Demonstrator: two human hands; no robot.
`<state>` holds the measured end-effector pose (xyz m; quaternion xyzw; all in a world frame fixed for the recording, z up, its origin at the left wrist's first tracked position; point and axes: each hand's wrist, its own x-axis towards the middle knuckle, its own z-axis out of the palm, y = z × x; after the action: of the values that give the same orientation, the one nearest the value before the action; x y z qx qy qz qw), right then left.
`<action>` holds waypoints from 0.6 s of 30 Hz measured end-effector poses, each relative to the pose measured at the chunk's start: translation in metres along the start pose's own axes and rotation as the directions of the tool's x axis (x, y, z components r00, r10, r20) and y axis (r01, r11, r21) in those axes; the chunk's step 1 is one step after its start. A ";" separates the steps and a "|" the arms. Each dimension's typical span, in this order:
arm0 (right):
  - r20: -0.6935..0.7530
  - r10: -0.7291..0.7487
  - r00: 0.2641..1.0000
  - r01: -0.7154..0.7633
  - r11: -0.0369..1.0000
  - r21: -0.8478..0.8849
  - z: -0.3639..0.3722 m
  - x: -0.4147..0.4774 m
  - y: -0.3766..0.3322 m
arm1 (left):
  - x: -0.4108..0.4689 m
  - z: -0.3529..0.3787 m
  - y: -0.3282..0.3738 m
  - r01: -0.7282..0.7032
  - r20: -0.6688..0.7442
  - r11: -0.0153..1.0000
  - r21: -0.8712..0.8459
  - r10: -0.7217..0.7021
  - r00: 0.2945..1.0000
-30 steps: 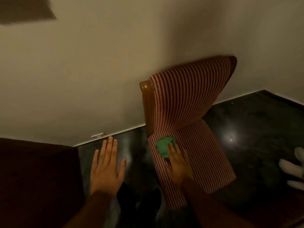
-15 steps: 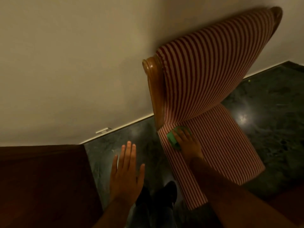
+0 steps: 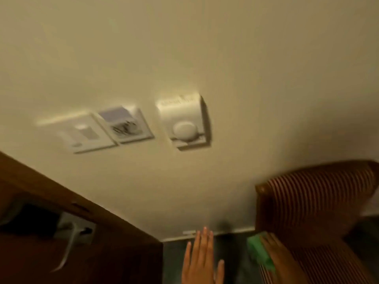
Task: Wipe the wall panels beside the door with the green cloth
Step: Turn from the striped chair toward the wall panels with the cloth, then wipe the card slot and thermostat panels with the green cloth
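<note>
You are looking at a dim, warm-yellow frame, smeared by motion blur; the wall point(image 3: 184, 48) is brightest at the top, with shadow pooling near the chair point(image 3: 320, 197) at the right edge.

The left hand point(image 3: 202, 261) is spread flat, palm down, its fingers point(image 3: 205, 238) pointing at the cream wall point(image 3: 205, 48). Just right of those fingers, the right hand point(image 3: 281, 261) lies on a green cloth point(image 3: 258, 251) on the striped chair point(image 3: 320, 203). Above the fingers hang blurred wall panels point(image 3: 127, 126) and a dial box point(image 3: 184, 121); a door point(image 3: 102, 249) with its handle point(image 3: 70, 240) stands to their left.
</note>
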<state>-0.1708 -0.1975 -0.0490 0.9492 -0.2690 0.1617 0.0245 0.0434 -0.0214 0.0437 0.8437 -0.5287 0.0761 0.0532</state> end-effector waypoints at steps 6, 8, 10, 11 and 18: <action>-0.161 -0.370 0.915 0.318 0.907 -0.278 -0.082 0.087 -0.020 | 0.044 -0.126 -0.047 -0.052 -0.195 0.996 0.068 0.064 0.979; -0.213 -0.413 0.885 0.364 0.901 -0.234 -0.128 0.104 -0.035 | 0.054 -0.165 -0.065 -0.063 -0.289 0.996 0.065 0.080 0.954; -0.293 -0.383 0.876 0.367 0.924 -0.111 -0.177 0.127 -0.059 | 0.067 -0.202 -0.089 -0.022 -0.385 0.998 0.055 0.041 0.922; -0.368 -0.323 0.872 0.350 0.937 0.008 -0.202 0.141 -0.073 | 0.076 -0.222 -0.102 0.012 -0.433 0.999 0.035 0.004 0.901; -0.528 -0.142 0.837 0.345 0.886 0.309 -0.311 0.190 -0.170 | 0.152 -0.344 -0.179 0.131 -0.642 0.990 -0.048 -0.131 0.755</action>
<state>-0.0213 -0.1060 0.3133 0.8884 -0.0901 0.4433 -0.0778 0.2448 -0.0193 0.4082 0.8013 -0.4181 0.3568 0.2363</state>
